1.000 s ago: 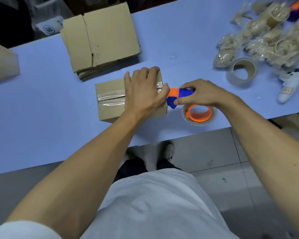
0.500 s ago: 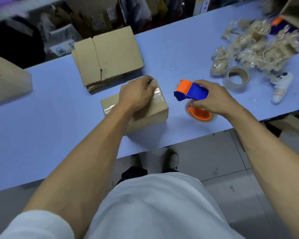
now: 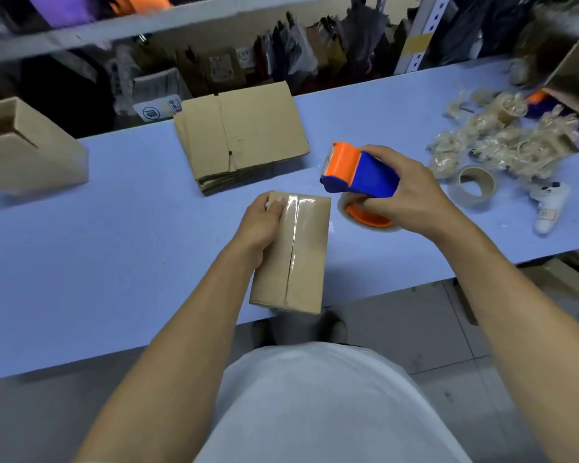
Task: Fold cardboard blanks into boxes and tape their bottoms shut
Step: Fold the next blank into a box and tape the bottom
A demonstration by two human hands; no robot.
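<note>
Box bottom taped along its seam; tape dispenser lifted clear.

Your left hand (image 3: 263, 225) grips the folded box (image 3: 291, 252) at centre frame, fingers (image 3: 276, 204) curled over its far left corner; the box overhangs the near edge of the worktop (image 3: 114, 235). Glossy tape covers the seam, at least at the far end; the near end I cannot judge. Your right hand (image 3: 411, 192) holds the tape dispenser (image 3: 358, 172) just right of the box, fingers wrapped round its blue body, apart from the cardboard. Judgement: this box looks nearly finished. Left to do: the stack of flat blanks (image 3: 244, 135) above centre. One open finished box (image 3: 27, 145) stands at far left.
</note>
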